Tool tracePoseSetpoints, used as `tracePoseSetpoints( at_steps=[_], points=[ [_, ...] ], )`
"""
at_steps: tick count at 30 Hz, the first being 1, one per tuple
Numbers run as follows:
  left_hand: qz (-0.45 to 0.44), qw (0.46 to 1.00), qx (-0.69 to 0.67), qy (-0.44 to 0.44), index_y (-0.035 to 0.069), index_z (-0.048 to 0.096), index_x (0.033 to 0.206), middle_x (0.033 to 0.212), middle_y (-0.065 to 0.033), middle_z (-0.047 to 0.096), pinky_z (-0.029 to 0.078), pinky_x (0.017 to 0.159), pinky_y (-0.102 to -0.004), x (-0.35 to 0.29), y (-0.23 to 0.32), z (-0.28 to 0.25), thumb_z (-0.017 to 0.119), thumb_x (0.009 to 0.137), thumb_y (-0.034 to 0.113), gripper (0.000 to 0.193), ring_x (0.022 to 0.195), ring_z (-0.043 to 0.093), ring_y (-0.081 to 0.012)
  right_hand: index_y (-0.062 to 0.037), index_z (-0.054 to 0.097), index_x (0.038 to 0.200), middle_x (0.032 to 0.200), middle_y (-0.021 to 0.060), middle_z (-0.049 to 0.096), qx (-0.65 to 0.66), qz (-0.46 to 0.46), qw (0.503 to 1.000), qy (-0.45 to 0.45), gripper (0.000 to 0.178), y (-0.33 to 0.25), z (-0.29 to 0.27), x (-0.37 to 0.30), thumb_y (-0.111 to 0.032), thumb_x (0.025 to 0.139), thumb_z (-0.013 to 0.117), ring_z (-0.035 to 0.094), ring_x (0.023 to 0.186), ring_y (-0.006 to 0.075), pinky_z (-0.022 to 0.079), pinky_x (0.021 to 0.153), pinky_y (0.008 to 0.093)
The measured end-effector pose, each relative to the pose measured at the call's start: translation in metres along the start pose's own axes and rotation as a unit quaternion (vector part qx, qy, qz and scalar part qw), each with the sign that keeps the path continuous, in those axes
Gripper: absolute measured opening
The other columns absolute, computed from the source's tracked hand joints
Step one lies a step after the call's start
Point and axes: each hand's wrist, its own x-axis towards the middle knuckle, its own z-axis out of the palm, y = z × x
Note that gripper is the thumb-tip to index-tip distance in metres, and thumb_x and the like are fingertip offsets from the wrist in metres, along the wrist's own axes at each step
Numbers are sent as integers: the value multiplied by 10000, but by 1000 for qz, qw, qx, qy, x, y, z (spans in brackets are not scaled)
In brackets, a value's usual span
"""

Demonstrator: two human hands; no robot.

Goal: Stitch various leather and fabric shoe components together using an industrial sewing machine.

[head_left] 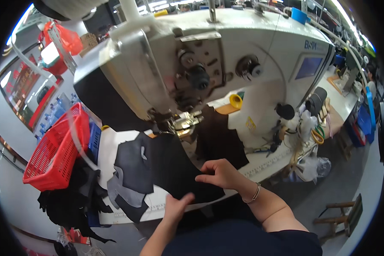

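Observation:
A large black flat piece [171, 168], leather or cloth, lies over the front of the sewing machine bed, its far end reaching the presser foot [184, 123]. My right hand [219, 173] is closed at its right edge, thumb and curled fingers pinching there. By its near edge is my left hand [178, 208], slightly blurred, with the thumb stretched apart from the fingers; it seems to grip nothing. Right of the presser foot rests a dark brown piece [221, 138]. Several grey and black cut pieces [133, 164] overlap on the left.
The white sewing machine [260, 47] arches over the work. A red plastic basket [57, 147] stands left, above dark scraps [68, 198]. Tools, a dark roll [316, 100] and plastic bags [315, 168] crowd the right. A wooden chair [343, 217] stands at lower right.

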Motion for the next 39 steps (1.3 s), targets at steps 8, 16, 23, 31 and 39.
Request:
tracePoseSetpoints(
  at_steps=[8, 16, 23, 31, 39],
  points=[
    [3, 988, -152, -16, -69, 527, 1080, 1042, -141, 592, 439, 871, -316, 5, -2, 6, 684, 752, 87, 396, 958, 568, -218, -23, 618, 758, 589, -23, 571, 88, 81, 990, 70, 162, 21, -13, -51, -135, 726, 730, 486, 524, 25, 374, 479, 176],
    [23, 989, -145, 0, -76, 497, 1109, 1061, -152, 580, 431, 892, -331, 5, -3, 11, 687, 745, 77, 437, 975, 561, -237, -7, 607, 730, 573, -25, 554, 97, 85, 985, 112, 206, 22, -6, -50, -176, 743, 723, 435, 528, 26, 365, 482, 196],
    [11, 986, -166, -4, -75, 489, 1119, 1073, -155, 572, 430, 895, -343, 5, -3, 12, 675, 751, 59, 434, 984, 558, -249, -3, 614, 748, 591, -26, 564, 157, 79, 977, 120, 170, 23, -6, -51, -138, 748, 716, 465, 548, 18, 378, 496, 179],
    [-9, 944, -310, -113, -38, 444, 1181, 1151, -136, 528, 391, 930, -348, 14, 0, -10, 668, 700, 7, 532, 1071, 509, -253, -11, 612, 754, 601, -14, 578, 135, 51, 982, 121, 122, 26, -8, -52, -92, 753, 703, 503, 540, 25, 393, 491, 168],
    [58, 963, -258, -49, 14, 405, 1231, 1158, -110, 508, 393, 922, -353, 6, 25, -3, 678, 715, 54, 585, 1056, 506, -241, -1, 607, 749, 617, 12, 589, 199, 107, 971, 74, 139, 3, -13, -63, -108, 760, 695, 549, 574, 47, 432, 515, 178]
  ],
)
